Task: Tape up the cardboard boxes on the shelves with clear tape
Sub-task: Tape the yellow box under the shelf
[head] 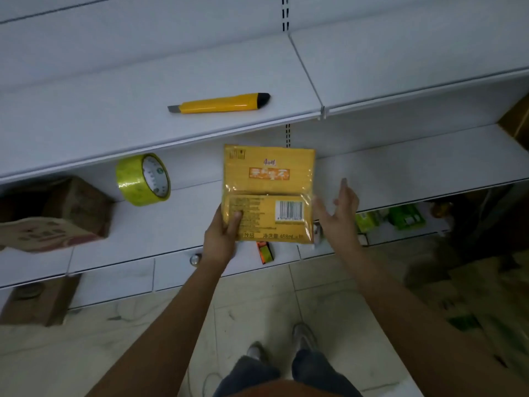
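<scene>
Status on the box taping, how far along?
Done: the yellow cardboard box shows glossy clear tape across its seam. In hand: left hand grips it at the shelf; right hand open beside it. Left: the brown box at left looks open; tape roll and utility knife lie idle.

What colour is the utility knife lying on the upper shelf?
The utility knife is yellow with a black end cap, seen in the head view.

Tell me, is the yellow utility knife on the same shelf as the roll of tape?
No, the utility knife lies on the upper shelf, while the roll of tape stands on the shelf below it.
</scene>
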